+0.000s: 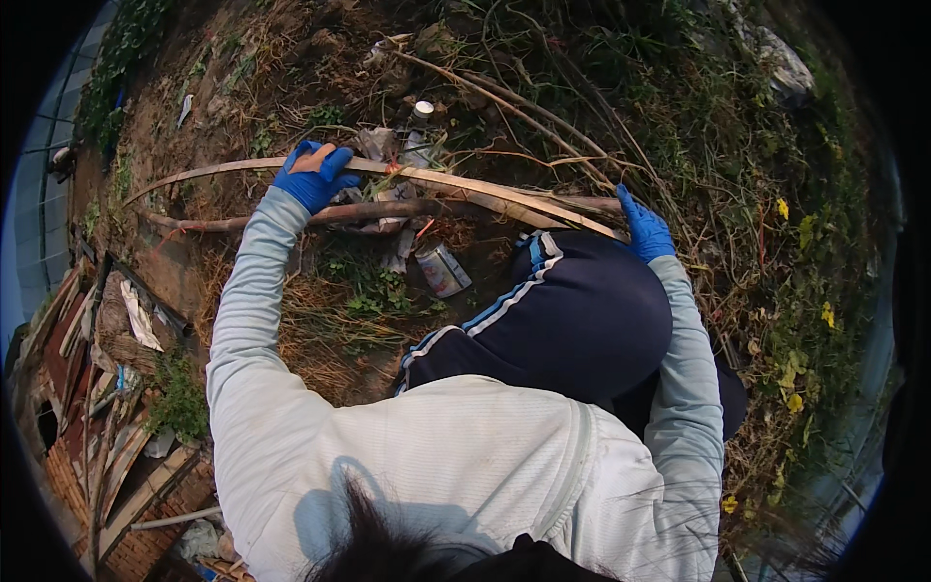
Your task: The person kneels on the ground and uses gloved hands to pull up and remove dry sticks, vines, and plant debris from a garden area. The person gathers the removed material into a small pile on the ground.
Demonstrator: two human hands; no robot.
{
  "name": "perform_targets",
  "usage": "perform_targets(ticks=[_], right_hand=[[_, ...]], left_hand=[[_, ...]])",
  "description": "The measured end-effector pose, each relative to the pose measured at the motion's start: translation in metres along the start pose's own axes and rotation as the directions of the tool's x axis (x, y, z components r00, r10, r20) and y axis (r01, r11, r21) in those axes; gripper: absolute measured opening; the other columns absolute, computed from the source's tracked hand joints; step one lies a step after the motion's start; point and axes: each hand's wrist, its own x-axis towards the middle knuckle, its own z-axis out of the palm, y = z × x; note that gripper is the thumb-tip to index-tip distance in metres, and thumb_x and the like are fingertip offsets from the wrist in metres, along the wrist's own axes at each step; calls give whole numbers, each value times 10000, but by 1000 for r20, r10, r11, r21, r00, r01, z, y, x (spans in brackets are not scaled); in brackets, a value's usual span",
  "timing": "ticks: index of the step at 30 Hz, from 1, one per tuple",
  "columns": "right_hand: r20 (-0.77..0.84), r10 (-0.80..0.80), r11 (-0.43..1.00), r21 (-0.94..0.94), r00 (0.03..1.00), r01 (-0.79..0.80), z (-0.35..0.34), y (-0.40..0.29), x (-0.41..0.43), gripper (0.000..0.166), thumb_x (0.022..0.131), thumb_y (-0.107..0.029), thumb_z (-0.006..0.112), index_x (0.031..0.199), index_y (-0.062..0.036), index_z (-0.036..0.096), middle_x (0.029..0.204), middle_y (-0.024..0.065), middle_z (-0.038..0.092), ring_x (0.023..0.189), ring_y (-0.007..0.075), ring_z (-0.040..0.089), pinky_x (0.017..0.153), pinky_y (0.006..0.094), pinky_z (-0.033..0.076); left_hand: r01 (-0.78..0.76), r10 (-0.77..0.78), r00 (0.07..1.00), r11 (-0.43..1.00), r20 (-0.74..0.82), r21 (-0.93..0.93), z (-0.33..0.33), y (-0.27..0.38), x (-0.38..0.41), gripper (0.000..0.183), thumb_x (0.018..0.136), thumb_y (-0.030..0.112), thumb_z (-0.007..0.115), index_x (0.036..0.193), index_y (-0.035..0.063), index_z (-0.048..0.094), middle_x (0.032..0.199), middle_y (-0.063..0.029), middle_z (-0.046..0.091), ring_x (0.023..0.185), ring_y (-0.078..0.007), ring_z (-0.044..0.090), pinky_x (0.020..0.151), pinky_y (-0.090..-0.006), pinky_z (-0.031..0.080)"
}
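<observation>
My left hand (316, 174), in a torn blue glove, is closed around a long, pale split-bamboo strip (465, 183), which bends downward to the left. Below that strip lies a brown wooden pole (364, 212), roughly parallel to it, with a red tie near its left end. My right hand (647, 227), also gloved in blue, lies against the right ends of the strip and pole, its fingers straight. Its palm side is hidden, so its grip is unclear. A second flat strip (509, 207) shows between the first strip and the pole, close to my bent knee.
A printed can (444, 270) lies on the ground under the pole, and a white-capped bottle (422, 120) is beyond the strip. Dry stalks (509, 105) stretch across weeds at the top. At lower left is a heap of boards and scrap wood (138, 495).
</observation>
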Motion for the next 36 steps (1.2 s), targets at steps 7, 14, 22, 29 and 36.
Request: perform_targets(ticks=[7,14,22,29,36], right_hand=[[147,348,927,-198,926,-317,19,41,-9,987,581,-483,762,1392,-253,249,1341,126,406,1229,314,397,1039,463,263],[-101,114,972,218,988,-89,30,86,-31,722,727,-215,722,1347,-200,352,1167,148,533,1046,325,542,848,420,463],[155,417,811,381,895,-444,2,39,-43,706,772,-1,639,1374,-179,316,1376,117,362,1255,271,363,982,366,390],[295,434,319,833,851,-452,29,88,-45,563,838,64,527,1349,-96,354,1407,115,306,1271,254,332,987,315,373],[-192,261,593,805,946,-1,11,62,-47,360,884,-61,535,1240,-108,514,1206,88,535,1067,177,530,894,279,437]], left_hand=[[208,-224,974,917,-8,-339,60,-26,-22,312,873,364,474,1021,100,549,894,-126,590,863,-284,557,801,-369,428],[359,-354,933,913,63,-192,62,-70,-47,243,792,80,580,1014,173,546,1048,-70,575,873,-312,550,794,-362,439],[372,-376,926,924,37,88,28,-137,-97,300,791,29,549,1035,203,550,922,-66,575,814,-282,539,794,-349,421],[452,-452,891,892,33,6,-5,-164,-117,105,837,95,499,919,135,551,846,-77,550,749,-265,530,719,-350,421],[91,2,923,970,-385,223,-15,-147,-91,244,725,-38,577,924,102,554,846,-105,561,751,-315,549,684,-397,459]])
